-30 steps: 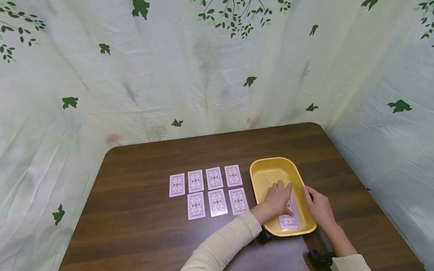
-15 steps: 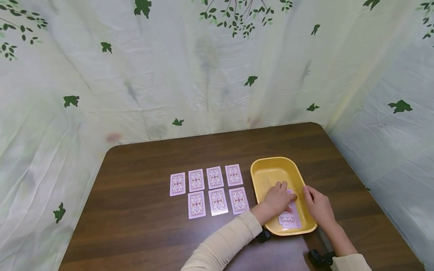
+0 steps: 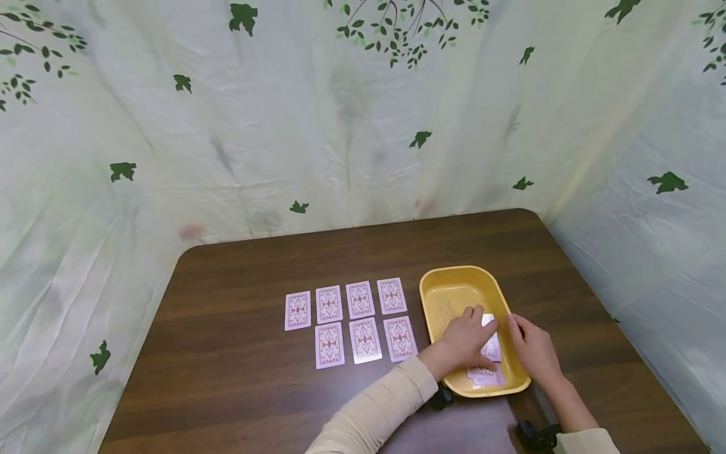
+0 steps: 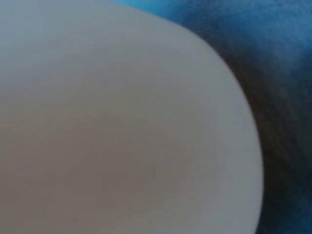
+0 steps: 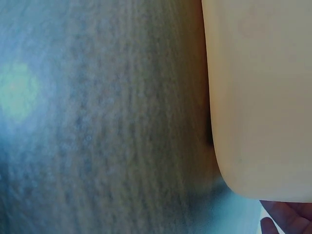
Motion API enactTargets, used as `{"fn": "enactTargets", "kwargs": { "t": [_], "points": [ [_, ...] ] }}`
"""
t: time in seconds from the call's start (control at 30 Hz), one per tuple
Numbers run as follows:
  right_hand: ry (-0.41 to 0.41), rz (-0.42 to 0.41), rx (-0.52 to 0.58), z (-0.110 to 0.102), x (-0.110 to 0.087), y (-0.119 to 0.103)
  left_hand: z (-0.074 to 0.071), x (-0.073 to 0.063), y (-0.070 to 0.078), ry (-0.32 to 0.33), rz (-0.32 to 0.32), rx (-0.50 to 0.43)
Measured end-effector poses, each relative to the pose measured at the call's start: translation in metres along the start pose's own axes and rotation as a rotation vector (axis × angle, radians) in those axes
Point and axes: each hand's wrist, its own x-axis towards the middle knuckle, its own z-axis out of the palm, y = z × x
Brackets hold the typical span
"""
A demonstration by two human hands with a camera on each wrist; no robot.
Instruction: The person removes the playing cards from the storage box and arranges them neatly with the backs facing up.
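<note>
In the head view, my left hand reaches over the left rim into a yellow tray. Its thumb and fingers hold a playing card by its edges; the card looks paler at its far end. Below the hand, more lilac-backed cards lie in the near part of the tray, partly covered. My right hand grips the tray's right rim, thumb on top. The left wrist view is filled by a blurred pale shape. A few fingertips show at the bottom of the right wrist view.
Left of the tray, several face-down cards with lilac patterned backs lie in two rows. The brown wooden table has rounded far corners. A white curtain printed with green leaves hangs behind it.
Inside the tray, my left thumb and fingers have spread apart around a card, which now shows separate from the others. My right hand keeps its place on the rim; the row cards have not moved.
</note>
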Motion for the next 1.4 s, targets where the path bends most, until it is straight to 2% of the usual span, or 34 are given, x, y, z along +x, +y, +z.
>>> {"fn": "enactTargets", "kwargs": {
  "t": [0.2,0.4,0.63,0.83,0.97,1.17,1.4],
  "points": [
    [0.011,-0.007,-0.001,0.001,-0.002,0.001,-0.002,-0.001,0.002,-0.013,-0.01,0.018],
    [0.015,-0.008,-0.007,0.0,-0.005,0.002,-0.011,-0.006,0.004,0.024,0.022,0.005],
    [0.016,0.003,-0.018,0.002,-0.006,0.005,-0.039,-0.026,-0.007,0.043,0.068,-0.055],
    [-0.009,0.046,-0.023,0.004,-0.007,0.005,-0.069,-0.057,-0.036,0.09,0.086,-0.112],
    [-0.007,0.049,-0.029,0.004,-0.006,0.005,-0.08,-0.082,-0.061,0.129,0.086,-0.131],
    [-0.009,0.03,-0.033,0.003,-0.002,0.004,-0.075,-0.116,-0.102,0.157,0.052,-0.151],
    [-0.025,0.038,-0.023,0.002,0.0,0.001,-0.059,-0.155,-0.141,0.201,0.063,-0.229]
  ]
}}
